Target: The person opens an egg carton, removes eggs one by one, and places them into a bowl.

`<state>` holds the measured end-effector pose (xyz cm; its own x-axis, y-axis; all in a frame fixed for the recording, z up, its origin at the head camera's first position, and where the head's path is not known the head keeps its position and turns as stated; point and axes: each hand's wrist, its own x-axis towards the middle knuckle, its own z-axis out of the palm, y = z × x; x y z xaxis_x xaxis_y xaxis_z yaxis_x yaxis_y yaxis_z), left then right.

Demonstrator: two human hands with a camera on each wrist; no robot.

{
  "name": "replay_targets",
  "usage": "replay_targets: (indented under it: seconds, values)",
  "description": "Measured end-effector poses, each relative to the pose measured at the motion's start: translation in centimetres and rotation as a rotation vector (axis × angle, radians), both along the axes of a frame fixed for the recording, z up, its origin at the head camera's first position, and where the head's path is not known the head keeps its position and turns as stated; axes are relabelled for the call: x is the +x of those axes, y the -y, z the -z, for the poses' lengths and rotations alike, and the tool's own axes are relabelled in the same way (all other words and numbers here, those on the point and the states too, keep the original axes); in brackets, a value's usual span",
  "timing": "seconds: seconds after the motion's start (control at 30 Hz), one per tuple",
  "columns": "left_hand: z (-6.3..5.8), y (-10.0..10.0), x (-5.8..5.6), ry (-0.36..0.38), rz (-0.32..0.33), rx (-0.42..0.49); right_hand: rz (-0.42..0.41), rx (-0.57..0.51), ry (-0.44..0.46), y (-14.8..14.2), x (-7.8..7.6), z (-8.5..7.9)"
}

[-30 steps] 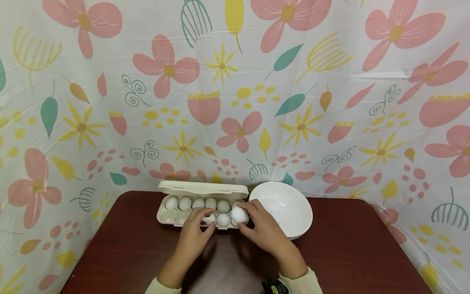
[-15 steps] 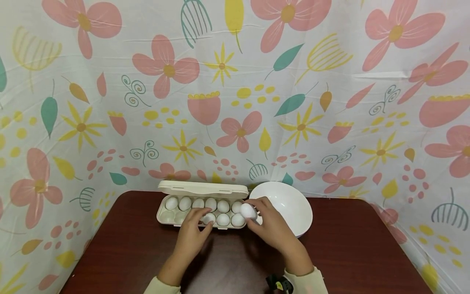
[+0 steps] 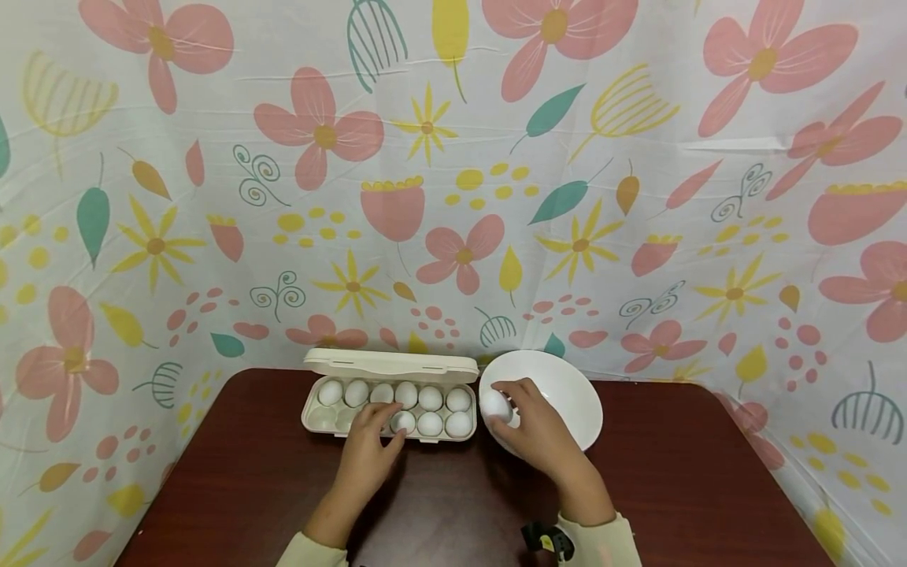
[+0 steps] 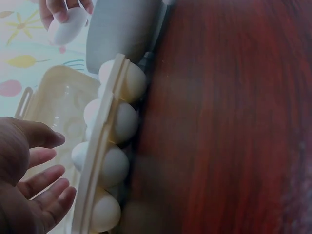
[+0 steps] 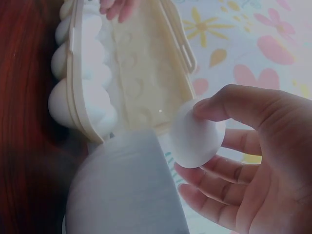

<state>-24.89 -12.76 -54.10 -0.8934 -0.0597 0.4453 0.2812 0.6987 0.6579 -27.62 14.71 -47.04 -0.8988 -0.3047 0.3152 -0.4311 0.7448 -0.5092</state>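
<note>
My right hand holds a white egg between thumb and fingers, over the left rim of a white bowl. In the right wrist view, the egg is gripped above the bowl's wall. Left of the bowl stands an egg carton with its lid raised. Eggs fill its back row, and several more stand at the right of its front row. Over the carton's front edge, my left hand hovers with its fingers loosely bent. The left wrist view shows nothing in that hand.
A dark reddish-brown table carries the carton and bowl near its back edge. Behind it hangs a flower-patterned cloth. A black strap-like device sits by the right cuff.
My right hand has carried the egg rightward, from above the carton's right end to the bowl's left rim. My left hand has shifted slightly left and stays over the carton.
</note>
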Motion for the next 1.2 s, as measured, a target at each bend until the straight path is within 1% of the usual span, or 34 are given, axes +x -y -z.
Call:
replay_targets:
  seconds: [0.4,0.6,0.8,1.0,1.2]
  values:
    - [1.3,0.3,-0.4,0.023,-0.001,0.009,0.058,0.044,0.124,-1.6,-1.2,0.8]
    - [1.5,0.4,-0.5,0.016,0.005,0.011,0.07,0.055,0.189,-2.1,-1.5,1.0]
    - [1.7,0.5,-0.7,0.026,0.013,0.012,0.074,0.042,0.261,-2.3,-1.7,1.3]
    - [1.8,0.2,-0.8,-0.015,0.012,-0.024,0.071,0.028,0.309,-2.4,-1.7,1.4]
    - [1.8,-0.1,-0.8,-0.047,-0.002,-0.042,0.062,0.02,0.33,-2.4,-1.8,1.7]
